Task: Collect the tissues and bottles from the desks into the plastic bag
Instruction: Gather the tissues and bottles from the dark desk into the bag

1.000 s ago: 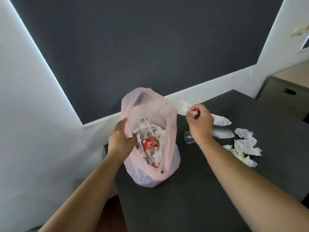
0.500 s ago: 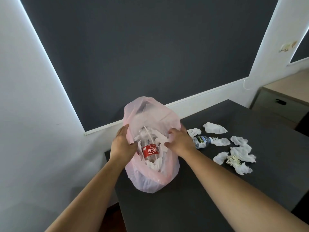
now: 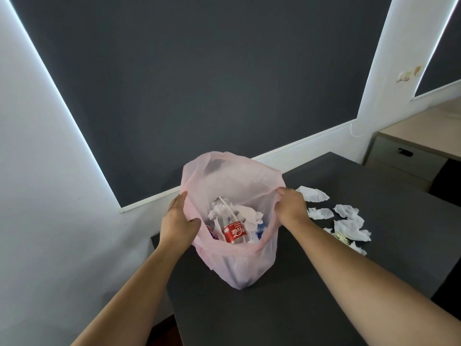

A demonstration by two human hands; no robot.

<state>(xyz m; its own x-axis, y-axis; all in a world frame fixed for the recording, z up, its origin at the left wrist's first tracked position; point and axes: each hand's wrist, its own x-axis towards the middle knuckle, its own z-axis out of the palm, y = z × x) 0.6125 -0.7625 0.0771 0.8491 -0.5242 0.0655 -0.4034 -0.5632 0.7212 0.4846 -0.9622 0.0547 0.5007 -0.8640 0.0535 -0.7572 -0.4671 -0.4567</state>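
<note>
A pink plastic bag (image 3: pixel 239 268) stands on the dark desk (image 3: pixel 287 308) with its mouth held wide. My left hand (image 3: pixel 178 224) grips the bag's left rim, and my right hand (image 3: pixel 289 208) grips its right rim. Inside lie a clear bottle with a red label (image 3: pixel 232 231) and crumpled white tissues (image 3: pixel 249 214). Several loose tissues (image 3: pixel 346 222) lie on the desk to the right of my right hand. The small water bottle seen earlier is hidden from view.
The desk's left edge drops off just beside the bag. A dark blind and white wall stand behind. A beige cabinet with drawers (image 3: pixel 409 158) sits at the far right, beyond the desk.
My right hand carried a tissue to the bag, let it go inside, then took hold of the bag's right rim. The mouth is now pulled wider.
</note>
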